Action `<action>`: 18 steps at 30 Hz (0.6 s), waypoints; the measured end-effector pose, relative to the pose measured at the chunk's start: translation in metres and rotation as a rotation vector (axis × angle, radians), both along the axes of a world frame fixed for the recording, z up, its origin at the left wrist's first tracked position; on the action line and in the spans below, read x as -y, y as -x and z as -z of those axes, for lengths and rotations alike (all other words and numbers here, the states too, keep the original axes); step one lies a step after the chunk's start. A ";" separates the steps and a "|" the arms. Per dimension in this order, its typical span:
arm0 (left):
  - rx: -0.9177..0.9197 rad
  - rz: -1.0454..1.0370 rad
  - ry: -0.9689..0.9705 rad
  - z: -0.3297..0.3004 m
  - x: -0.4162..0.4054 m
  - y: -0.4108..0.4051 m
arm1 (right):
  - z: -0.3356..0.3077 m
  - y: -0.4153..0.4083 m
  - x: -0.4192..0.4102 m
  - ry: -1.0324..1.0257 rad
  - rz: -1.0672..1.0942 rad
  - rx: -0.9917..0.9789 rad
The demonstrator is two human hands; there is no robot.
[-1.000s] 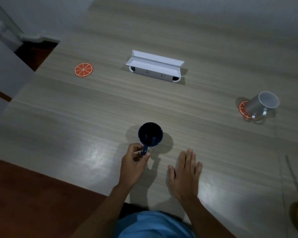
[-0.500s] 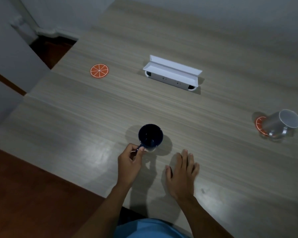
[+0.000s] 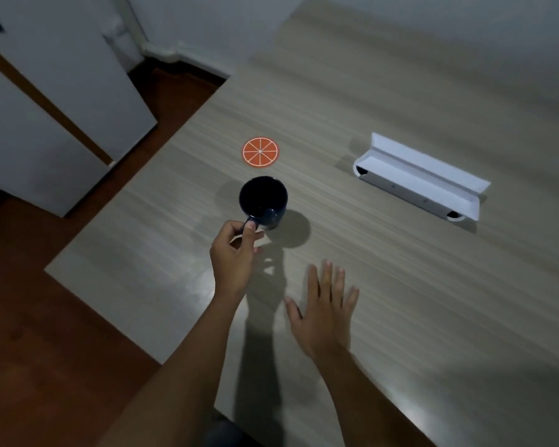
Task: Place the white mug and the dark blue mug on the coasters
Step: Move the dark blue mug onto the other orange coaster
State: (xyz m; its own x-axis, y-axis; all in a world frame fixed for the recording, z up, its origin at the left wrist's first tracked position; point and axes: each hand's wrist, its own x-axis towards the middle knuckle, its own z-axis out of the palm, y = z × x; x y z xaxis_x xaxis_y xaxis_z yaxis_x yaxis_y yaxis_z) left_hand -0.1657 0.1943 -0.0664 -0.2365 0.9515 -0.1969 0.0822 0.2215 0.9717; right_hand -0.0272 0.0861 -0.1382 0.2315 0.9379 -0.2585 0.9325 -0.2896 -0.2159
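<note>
Dark blue mug (image 3: 263,201) is seen from above as a round, glossy vessel with an almost black interior, its opening facing up and its small loop handle turned toward the person. It is held upright just short of the orange coaster (image 3: 260,152), with a round shadow cast on the table to its right; whether its base touches the surface cannot be told. The coaster is a flat disc printed like a citrus slice, with thin white lines dividing it into segments and a pale rim, and nothing is set on it.

The table (image 3: 384,269) is finished in a pale grey wood-grain laminate with long parallel streaks and a soft sheen near its front edge. Farther right, a long white box (image 3: 420,180) is laid at a slant, its flaps folded open along its length and dark rounded cut-outs shown at its ends. Reddish-brown floor and white cabinet panels are seen to the left.

The handle is pinched by the left hand (image 3: 236,253), thumb and curled fingers closed around it. The right hand (image 3: 325,309) is spread flat, fingers extended and apart, low over the tabletop and grasping nothing.
</note>
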 end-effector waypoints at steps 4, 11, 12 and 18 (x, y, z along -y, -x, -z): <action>0.067 -0.115 0.004 0.010 -0.053 0.007 | 0.004 0.001 -0.007 0.001 0.054 -0.019; 0.097 -0.153 -0.051 0.023 -0.129 0.002 | 0.008 0.001 -0.011 0.039 0.084 -0.016; 0.093 -0.157 -0.058 0.024 -0.137 0.000 | 0.008 0.001 -0.011 0.038 0.089 -0.014; 0.066 -0.156 -0.092 0.030 -0.168 -0.010 | 0.011 -0.001 -0.012 0.062 0.099 -0.030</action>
State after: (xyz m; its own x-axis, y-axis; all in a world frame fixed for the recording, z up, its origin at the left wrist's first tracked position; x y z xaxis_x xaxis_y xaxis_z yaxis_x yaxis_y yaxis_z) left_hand -0.1557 0.3626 -0.0965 -0.3724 0.9188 -0.1312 -0.0108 0.1371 0.9905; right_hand -0.0265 0.0979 -0.1488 0.3132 0.8929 -0.3235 0.8922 -0.3934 -0.2218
